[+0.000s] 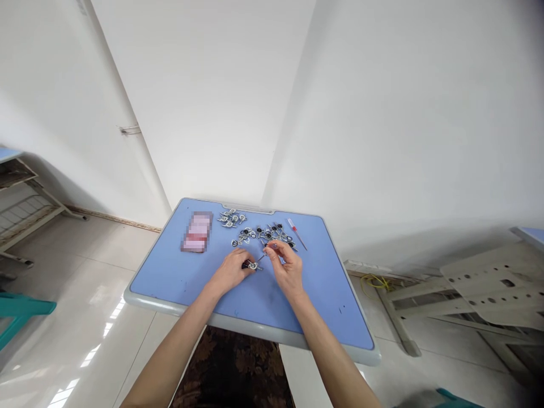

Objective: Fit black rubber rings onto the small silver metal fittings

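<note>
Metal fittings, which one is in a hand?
The fitting gripped by the left hand; the others lie scattered farther up the desk.

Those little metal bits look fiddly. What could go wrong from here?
The thin metal shaft in the right hand points toward the small metal part in the left hand. If it slipped, it might jab that hand or flick the part away. The loose metal fittings also lie close to the hands, so a careless move could scatter them across the blue tabletop.
</note>
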Tool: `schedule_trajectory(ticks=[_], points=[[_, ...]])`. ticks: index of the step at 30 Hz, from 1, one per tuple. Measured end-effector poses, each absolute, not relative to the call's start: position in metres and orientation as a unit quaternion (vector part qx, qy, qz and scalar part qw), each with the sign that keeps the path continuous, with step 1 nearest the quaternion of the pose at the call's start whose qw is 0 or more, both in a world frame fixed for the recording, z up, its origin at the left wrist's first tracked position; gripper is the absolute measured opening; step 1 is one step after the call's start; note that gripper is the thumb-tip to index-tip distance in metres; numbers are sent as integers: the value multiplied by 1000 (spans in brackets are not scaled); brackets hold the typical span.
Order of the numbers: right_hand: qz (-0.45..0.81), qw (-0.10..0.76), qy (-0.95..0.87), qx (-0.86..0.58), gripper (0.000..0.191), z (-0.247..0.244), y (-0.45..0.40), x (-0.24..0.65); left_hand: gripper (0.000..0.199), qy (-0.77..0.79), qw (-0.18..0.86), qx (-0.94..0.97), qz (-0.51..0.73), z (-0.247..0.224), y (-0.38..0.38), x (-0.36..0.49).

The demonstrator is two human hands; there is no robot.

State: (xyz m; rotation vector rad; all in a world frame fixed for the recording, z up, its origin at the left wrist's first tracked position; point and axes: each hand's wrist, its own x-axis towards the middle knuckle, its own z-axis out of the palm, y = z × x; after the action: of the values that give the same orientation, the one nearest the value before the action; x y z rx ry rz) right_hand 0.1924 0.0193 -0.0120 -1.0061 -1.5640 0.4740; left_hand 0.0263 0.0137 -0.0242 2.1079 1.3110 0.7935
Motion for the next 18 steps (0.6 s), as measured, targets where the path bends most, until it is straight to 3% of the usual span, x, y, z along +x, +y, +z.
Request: schedule_trajectory(ticks=[14,18], points=[[188,528,-713,-420,12,-13,20,192,11,478,256,787,295,-25,13,26],[193,515,-732,-402,19,-13,21,192,11,478,260,786,295,-25,13,26]])
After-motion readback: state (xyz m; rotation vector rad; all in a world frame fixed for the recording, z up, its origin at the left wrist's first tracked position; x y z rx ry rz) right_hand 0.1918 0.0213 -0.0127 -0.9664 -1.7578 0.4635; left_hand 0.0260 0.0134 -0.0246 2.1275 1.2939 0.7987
